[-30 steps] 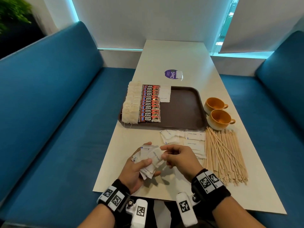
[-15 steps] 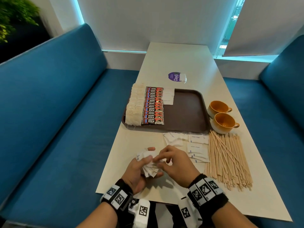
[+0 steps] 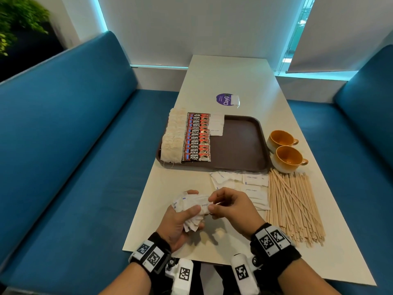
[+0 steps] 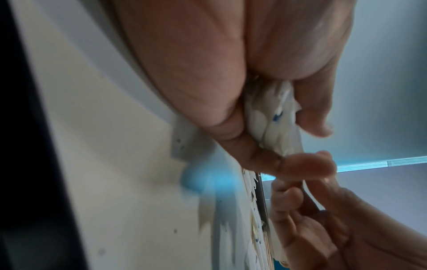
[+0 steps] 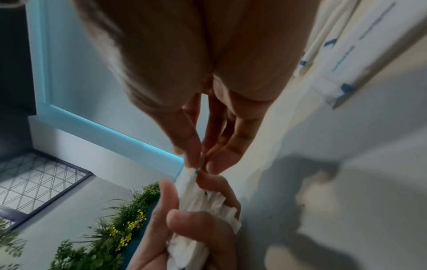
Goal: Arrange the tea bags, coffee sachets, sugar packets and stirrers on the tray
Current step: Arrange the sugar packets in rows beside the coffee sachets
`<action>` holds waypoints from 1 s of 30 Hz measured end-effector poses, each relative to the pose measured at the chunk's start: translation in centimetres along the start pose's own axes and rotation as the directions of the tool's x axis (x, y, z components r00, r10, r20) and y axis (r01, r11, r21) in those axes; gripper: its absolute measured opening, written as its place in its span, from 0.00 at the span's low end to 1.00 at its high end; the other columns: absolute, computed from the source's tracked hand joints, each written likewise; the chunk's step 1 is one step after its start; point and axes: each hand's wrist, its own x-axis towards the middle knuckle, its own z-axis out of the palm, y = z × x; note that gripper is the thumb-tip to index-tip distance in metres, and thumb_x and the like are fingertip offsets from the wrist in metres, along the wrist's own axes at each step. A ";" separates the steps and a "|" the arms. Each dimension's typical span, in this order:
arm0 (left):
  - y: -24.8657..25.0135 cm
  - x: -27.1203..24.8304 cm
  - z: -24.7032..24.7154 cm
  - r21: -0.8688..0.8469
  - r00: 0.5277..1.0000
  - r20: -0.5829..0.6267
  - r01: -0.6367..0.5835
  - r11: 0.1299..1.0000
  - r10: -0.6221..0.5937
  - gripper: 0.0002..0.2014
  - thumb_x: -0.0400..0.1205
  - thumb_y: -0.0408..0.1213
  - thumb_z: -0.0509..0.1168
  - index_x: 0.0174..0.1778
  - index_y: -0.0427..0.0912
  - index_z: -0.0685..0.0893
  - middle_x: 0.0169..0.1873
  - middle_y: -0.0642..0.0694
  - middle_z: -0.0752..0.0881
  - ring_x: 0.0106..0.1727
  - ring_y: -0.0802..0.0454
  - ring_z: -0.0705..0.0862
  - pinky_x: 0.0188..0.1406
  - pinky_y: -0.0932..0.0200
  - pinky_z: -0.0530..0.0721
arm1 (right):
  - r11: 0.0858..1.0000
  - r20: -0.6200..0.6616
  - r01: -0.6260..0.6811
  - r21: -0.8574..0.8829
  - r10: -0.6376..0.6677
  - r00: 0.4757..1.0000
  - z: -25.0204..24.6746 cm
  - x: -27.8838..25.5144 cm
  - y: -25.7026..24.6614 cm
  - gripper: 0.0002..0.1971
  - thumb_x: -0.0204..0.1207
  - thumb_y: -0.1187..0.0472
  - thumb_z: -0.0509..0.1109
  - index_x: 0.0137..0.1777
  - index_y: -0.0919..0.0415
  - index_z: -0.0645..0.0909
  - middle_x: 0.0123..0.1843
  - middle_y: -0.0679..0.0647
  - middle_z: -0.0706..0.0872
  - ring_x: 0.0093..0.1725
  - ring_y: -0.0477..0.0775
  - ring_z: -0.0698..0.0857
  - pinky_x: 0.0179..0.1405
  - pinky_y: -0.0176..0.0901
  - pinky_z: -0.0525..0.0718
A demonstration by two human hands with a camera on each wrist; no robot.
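My left hand (image 3: 187, 211) grips a bunch of white sugar packets (image 3: 192, 206) above the table's near edge; the same bunch (image 4: 275, 117) shows between its fingers in the left wrist view. My right hand (image 3: 214, 206) pinches the end of one packet (image 5: 196, 171) in that bunch. The brown tray (image 3: 238, 141) holds a row of tea bags (image 3: 173, 137), a row of red coffee sachets (image 3: 196, 138) and a few sugar packets (image 3: 217, 127). More sugar packets (image 3: 248, 184) and a pile of wooden stirrers (image 3: 293, 205) lie on the table.
Two orange cups (image 3: 286, 155) stand right of the tray. A purple sticker (image 3: 225, 99) lies beyond it on the white table (image 3: 229, 77). Blue benches (image 3: 70, 145) flank the table on both sides.
The packets in my left hand have been gathered from a loose fan into a tighter bunch. My right hand has closed in and now pinches one packet's end.
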 end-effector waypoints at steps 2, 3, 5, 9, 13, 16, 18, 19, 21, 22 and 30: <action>0.0 0.1 0.0 -0.009 1.000 -0.012 0.000 1.000 0.000 0.37 0.64 0.40 0.88 0.67 0.40 0.80 0.55 0.29 0.86 0.42 0.38 0.86 0.29 0.51 0.86 | 1.000 -0.010 -0.014 0.012 0.014 1.000 0.1 0.0 0.2 0.07 0.73 0.77 0.78 0.48 0.70 0.90 0.42 0.64 0.88 0.37 0.57 0.89 0.43 0.47 0.92; 0.0 0.2 -0.1 -0.014 1.000 -0.021 0.003 1.000 -0.004 0.37 0.64 0.44 0.88 0.67 0.40 0.81 0.56 0.30 0.86 0.44 0.38 0.86 0.29 0.50 0.86 | 1.000 -0.025 -0.021 0.011 0.021 0.999 0.1 0.0 0.3 0.07 0.73 0.78 0.78 0.48 0.70 0.90 0.41 0.64 0.88 0.37 0.57 0.89 0.42 0.46 0.92; 0.0 0.2 -0.2 -0.026 1.000 -0.030 0.009 1.000 -0.010 0.37 0.65 0.47 0.87 0.67 0.41 0.82 0.57 0.30 0.86 0.46 0.38 0.87 0.31 0.48 0.87 | 1.000 -0.054 -0.029 0.006 0.029 0.998 0.1 0.0 0.2 0.08 0.72 0.79 0.78 0.49 0.70 0.91 0.40 0.62 0.88 0.36 0.55 0.88 0.41 0.44 0.91; 0.0 0.3 -0.3 -0.052 1.000 -0.011 -0.015 0.999 0.015 0.32 0.66 0.37 0.85 0.66 0.41 0.83 0.56 0.30 0.84 0.49 0.36 0.86 0.35 0.47 0.86 | 1.000 -0.175 -0.004 0.000 0.004 0.985 -0.8 0.1 -0.5 0.18 0.71 0.81 0.77 0.55 0.62 0.90 0.41 0.61 0.87 0.37 0.55 0.87 0.41 0.46 0.91; -0.2 0.5 -0.2 -0.048 0.999 -0.015 -0.030 0.998 0.029 0.28 0.71 0.33 0.80 0.67 0.40 0.81 0.54 0.32 0.84 0.54 0.32 0.87 0.41 0.40 0.89 | 0.985 -0.339 0.004 -0.171 -0.063 0.939 -2.1 0.3 -1.0 0.20 0.71 0.75 0.78 0.56 0.50 0.86 0.43 0.59 0.89 0.38 0.56 0.87 0.42 0.49 0.91; -0.3 0.4 0.0 -0.029 1.000 -0.024 -0.020 0.999 0.020 0.27 0.73 0.32 0.78 0.68 0.40 0.79 0.58 0.30 0.85 0.60 0.27 0.86 0.46 0.34 0.90 | 0.941 -0.272 0.022 -0.338 -0.120 0.955 -1.3 0.0 -1.3 0.18 0.71 0.71 0.78 0.52 0.47 0.86 0.41 0.52 0.88 0.39 0.52 0.87 0.40 0.43 0.91; -0.3 0.2 0.3 -0.012 1.000 -0.028 -0.011 1.000 0.011 0.27 0.75 0.32 0.77 0.69 0.39 0.78 0.62 0.27 0.84 0.61 0.27 0.86 0.48 0.34 0.90 | 0.923 -0.172 0.071 -0.378 -0.146 0.974 0.1 -0.3 -1.2 0.17 0.69 0.71 0.78 0.51 0.47 0.87 0.39 0.51 0.88 0.36 0.46 0.86 0.41 0.40 0.89; -0.3 0.2 0.3 0.004 0.999 -0.034 -0.007 1.000 0.007 0.27 0.76 0.32 0.77 0.70 0.38 0.78 0.64 0.25 0.84 0.61 0.28 0.86 0.49 0.35 0.90 | 0.923 -0.132 0.084 -0.375 -0.143 0.981 0.8 -0.4 -1.1 0.17 0.69 0.70 0.78 0.51 0.47 0.87 0.39 0.51 0.89 0.35 0.44 0.86 0.40 0.39 0.89; -0.3 0.1 0.4 0.033 1.000 -0.023 -0.008 0.999 0.008 0.28 0.76 0.34 0.78 0.71 0.37 0.78 0.66 0.23 0.83 0.61 0.28 0.86 0.52 0.37 0.89 | 0.947 -0.086 0.064 -0.313 -0.096 0.992 1.9 -0.5 -0.9 0.18 0.70 0.70 0.75 0.53 0.46 0.87 0.40 0.52 0.90 0.36 0.48 0.88 0.40 0.43 0.92; -0.2 0.0 0.4 0.037 1.000 -0.003 -0.013 0.999 0.013 0.28 0.75 0.34 0.78 0.71 0.37 0.78 0.66 0.22 0.83 0.61 0.28 0.86 0.53 0.37 0.89 | 0.960 -0.071 0.042 -0.277 -0.065 0.995 2.3 -0.5 -0.8 0.19 0.70 0.71 0.73 0.54 0.46 0.87 0.41 0.53 0.91 0.38 0.52 0.90 0.41 0.47 0.93; -0.1 0.0 0.1 0.003 1.000 0.003 -0.010 1.000 0.010 0.26 0.70 0.18 0.72 0.64 0.37 0.79 0.55 0.30 0.87 0.53 0.31 0.89 0.37 0.44 0.93 | 0.980 -0.172 0.003 -0.201 -0.038 0.984 0.1 0.3 -0.4 0.17 0.73 0.76 0.70 0.47 0.53 0.90 0.47 0.50 0.93 0.37 0.48 0.84 0.38 0.40 0.85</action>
